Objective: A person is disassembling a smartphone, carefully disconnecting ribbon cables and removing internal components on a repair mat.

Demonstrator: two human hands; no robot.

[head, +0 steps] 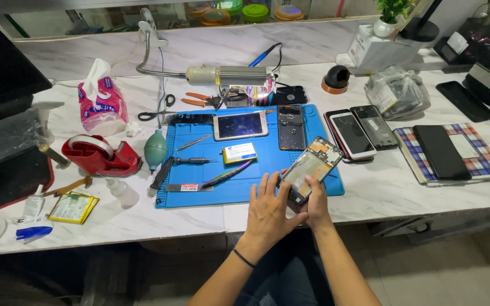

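Observation:
An opened phone body (312,165) with its inner parts showing lies tilted over the front right corner of the blue work mat (199,198). My right hand (316,205) grips its near end from below. My left hand (267,209), a dark band on its wrist, rests against the phone's left edge with fingers spread. On the mat lie a phone with a lit screen (240,124), an open phone frame (290,127), a small battery (240,152), tweezers (227,174) and a screwdriver (195,161).
A red tape dispenser (100,154), teal air blower (155,149), tissue pack (103,103) and battery (72,207) sit left. Two phones (363,133), a checkered notebook (486,161) with a dark phone (441,151) and a plastic bag (397,90) lie right. A gooseneck lamp (239,75) stands behind.

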